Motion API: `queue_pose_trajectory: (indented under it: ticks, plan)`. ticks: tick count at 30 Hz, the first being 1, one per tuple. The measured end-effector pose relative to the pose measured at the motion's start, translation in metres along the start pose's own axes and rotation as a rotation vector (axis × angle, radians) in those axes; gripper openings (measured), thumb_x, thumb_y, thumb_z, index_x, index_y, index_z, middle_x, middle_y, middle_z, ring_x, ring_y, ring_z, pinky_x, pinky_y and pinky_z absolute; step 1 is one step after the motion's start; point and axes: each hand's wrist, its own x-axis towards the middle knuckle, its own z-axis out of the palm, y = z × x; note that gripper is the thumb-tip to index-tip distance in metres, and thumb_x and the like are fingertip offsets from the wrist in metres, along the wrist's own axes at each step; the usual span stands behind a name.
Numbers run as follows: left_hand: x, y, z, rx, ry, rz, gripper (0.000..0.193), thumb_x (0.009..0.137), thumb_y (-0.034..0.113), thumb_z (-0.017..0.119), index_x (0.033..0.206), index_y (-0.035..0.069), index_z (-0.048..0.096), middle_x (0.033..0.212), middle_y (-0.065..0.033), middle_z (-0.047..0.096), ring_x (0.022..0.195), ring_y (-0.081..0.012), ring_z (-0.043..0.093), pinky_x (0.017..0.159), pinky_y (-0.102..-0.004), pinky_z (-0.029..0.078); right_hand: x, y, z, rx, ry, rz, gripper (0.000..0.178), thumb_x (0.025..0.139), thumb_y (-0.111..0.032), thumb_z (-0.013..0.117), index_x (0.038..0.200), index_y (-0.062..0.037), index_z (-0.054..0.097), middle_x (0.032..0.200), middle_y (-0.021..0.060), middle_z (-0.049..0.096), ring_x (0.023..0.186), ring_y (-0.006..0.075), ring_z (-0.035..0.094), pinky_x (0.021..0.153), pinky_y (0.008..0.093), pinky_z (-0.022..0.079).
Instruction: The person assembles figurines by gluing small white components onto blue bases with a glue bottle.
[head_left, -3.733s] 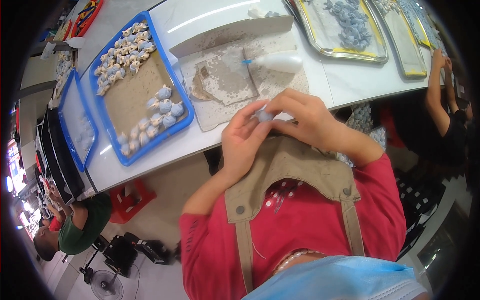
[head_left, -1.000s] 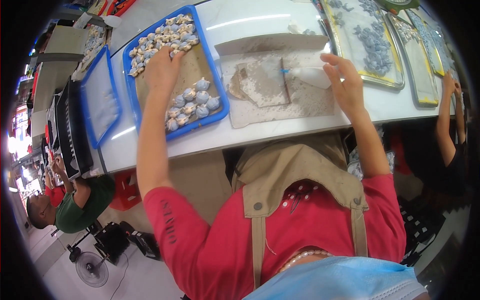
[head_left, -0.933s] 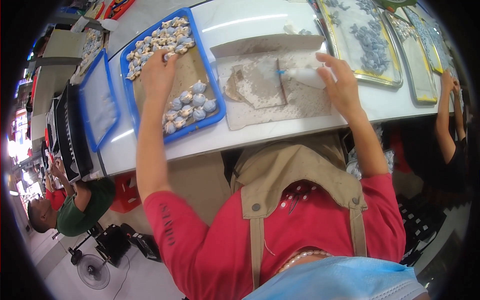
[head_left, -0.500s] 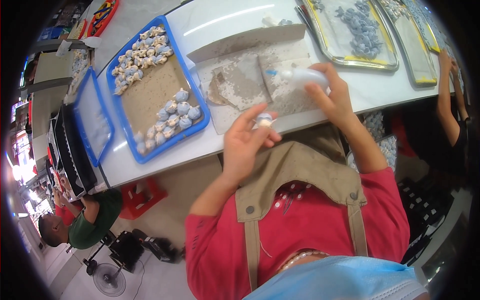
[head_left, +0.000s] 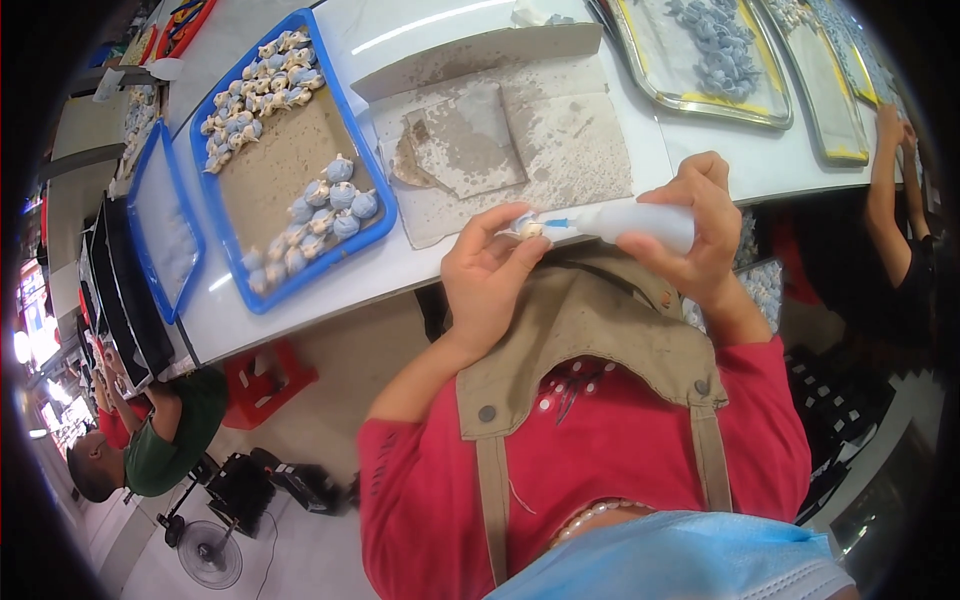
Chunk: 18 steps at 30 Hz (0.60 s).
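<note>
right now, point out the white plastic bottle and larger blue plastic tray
White plastic bottle [head_left: 642,221], head view: middle of its body
Larger blue plastic tray [head_left: 361,148], head view: its right rim

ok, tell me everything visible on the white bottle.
The bottle is whitish, smooth and looks like soft, slightly translucent plastic. Its rounded body narrows leftward to a thin blue tip. The right hand grips the body near its base, fingers hiding part of it. It lies roughly sideways in the picture, by the table's near edge, tip toward the small blue-and-cream piece in the left hand. Tip contact and fill level: can't tell.
</note>
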Motion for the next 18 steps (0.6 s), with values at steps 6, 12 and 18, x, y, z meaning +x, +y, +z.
queue_pose_trajectory:
  ticks: [6,12,18]
  plan:
    - [-0.002,0.0029,-0.0007,0.02,0.006,0.01,0.035,0.084,-0.005,0.061,0.117,-0.004,0.05,0.107,-0.0123,0.059,0.09,-0.0139,0.06,0.079,-0.0248,0.05,0.0048,-0.0074,0.0049,-0.041,-0.013,-0.091,0.034,0.058,-0.025,0.085,0.072,-0.0036,0.062,0.066,0.0036,0.058,0.066,0.0225,0.047,0.062,0.031,0.038]
    - [-0.0024,0.004,-0.0023,0.022,-0.007,0.024,0.035,0.084,-0.005,0.061,0.117,-0.004,0.05,0.1,-0.0105,0.061,0.09,-0.0129,0.059,0.08,-0.024,0.049,0.0074,-0.0107,0.007,-0.036,-0.061,-0.144,0.037,0.057,-0.018,0.085,0.077,0.001,0.06,0.07,0.0076,0.059,0.069,0.0237,0.042,0.062,0.0318,0.038]
    - [-0.0023,0.002,-0.0055,0.027,-0.009,0.027,0.035,0.084,-0.004,0.061,0.117,-0.003,0.05,0.104,-0.0104,0.06,0.089,-0.0125,0.059,0.079,-0.0238,0.049,0.0079,-0.0102,0.0079,-0.057,-0.031,-0.072,0.032,0.058,-0.023,0.084,0.07,-0.0031,0.062,0.067,0.0043,0.059,0.066,0.0221,0.047,0.061,0.0307,0.039]
